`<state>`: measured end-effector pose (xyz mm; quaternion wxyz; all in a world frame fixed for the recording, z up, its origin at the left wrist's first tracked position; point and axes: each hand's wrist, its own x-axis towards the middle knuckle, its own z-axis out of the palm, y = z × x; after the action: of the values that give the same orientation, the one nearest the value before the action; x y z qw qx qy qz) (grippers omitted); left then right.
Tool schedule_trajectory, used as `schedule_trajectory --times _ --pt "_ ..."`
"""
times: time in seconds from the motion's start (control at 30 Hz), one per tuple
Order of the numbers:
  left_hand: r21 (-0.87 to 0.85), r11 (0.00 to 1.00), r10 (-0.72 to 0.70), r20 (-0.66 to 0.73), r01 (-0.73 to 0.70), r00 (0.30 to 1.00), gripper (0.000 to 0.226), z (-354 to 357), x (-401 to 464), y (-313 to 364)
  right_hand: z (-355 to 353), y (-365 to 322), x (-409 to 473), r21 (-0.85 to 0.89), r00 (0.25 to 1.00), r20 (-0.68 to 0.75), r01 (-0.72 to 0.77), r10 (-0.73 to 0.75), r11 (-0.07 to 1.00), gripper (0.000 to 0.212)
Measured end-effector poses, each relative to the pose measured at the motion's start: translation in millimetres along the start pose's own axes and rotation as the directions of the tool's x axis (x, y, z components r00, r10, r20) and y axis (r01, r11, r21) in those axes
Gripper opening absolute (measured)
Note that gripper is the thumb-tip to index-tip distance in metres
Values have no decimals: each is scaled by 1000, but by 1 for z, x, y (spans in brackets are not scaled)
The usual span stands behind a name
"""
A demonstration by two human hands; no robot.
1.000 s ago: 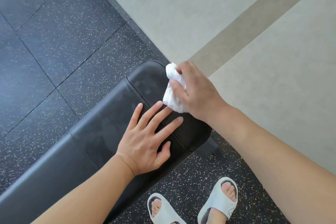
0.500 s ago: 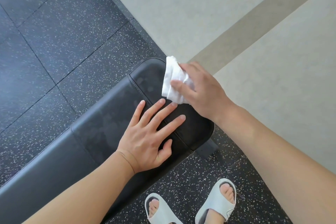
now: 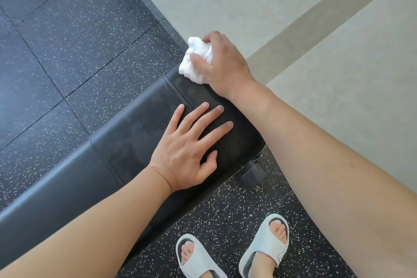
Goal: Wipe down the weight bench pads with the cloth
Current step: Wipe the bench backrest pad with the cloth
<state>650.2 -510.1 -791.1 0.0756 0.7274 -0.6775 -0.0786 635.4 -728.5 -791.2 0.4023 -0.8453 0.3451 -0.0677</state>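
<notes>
The right hand grips a bunched white cloth, fingers and thumb curled round it, and presses it against the far corner of the end pad of the weight bench. Part of the cloth overhangs that corner. The left hand lies flat on the bench with fingers straight and spread, holding nothing; its palm rests on the adjoining pad and its fingertips cross the seam onto the end pad.

Faint mottled patches show on both pads around the left hand. These may be damp streaks from wiping, but this cannot be confirmed.

Assessment: wiping is in progress at the extreme end of the bench. The end pad appears at least partly covered. The area beneath the left hand is not reachable while that hand remains planted. The long pad running toward the near-left edge of view shows an even sheen with no clear marks; whether it has been wiped cannot be told. The task is judged incomplete.

The person stands in pale slides on speckled rubber flooring.
</notes>
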Motion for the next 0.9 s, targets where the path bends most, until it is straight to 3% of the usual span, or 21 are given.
schedule_trajectory --times 0.27,0.43,0.67,0.83,0.9 --pt "-44 999 -18 16 19 1000 59 -15 0 5 -23 18 -74 -9 998 -36 45 -46 999 46" --pt "-342 934 -162 -151 102 975 38 -40 -18 -10 -20 21 -113 -130 985 -133 92 -109 987 49" --pt "-190 829 -543 -58 525 837 59 -38 -72 -89 18 -31 -51 -392 962 -128 175 -241 903 42" --pt "-212 811 -574 -110 545 811 61 -25 -77 -93 37 -56 8 -424 998 -36 39 -60 905 37" --pt "-213 808 -579 -109 550 808 61 -26 -78 -94 32 -55 4 -406 998 -23 50 -66 912 34"
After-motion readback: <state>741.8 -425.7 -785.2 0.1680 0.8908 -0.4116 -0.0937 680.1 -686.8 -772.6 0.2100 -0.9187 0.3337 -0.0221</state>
